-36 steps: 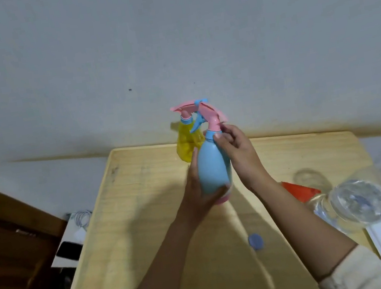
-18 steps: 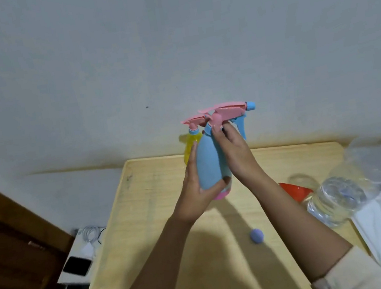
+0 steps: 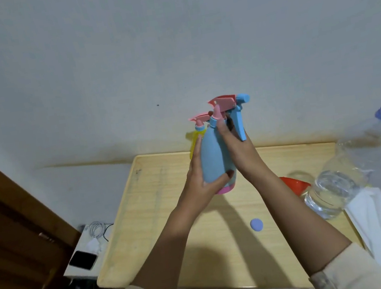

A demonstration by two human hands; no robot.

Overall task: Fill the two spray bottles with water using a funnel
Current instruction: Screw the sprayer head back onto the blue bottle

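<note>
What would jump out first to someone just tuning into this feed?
The blue spray bottle at centre, its body gripped by the left hand while the right hand grips its neck under the pink sprayer head. Next, the big uncapped water bottle at the right edge of the table, with the red funnel beside it.

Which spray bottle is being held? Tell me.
The blue spray bottle, gripped by the left hand and right hand; the yellow spray bottle stands behind it.
</note>
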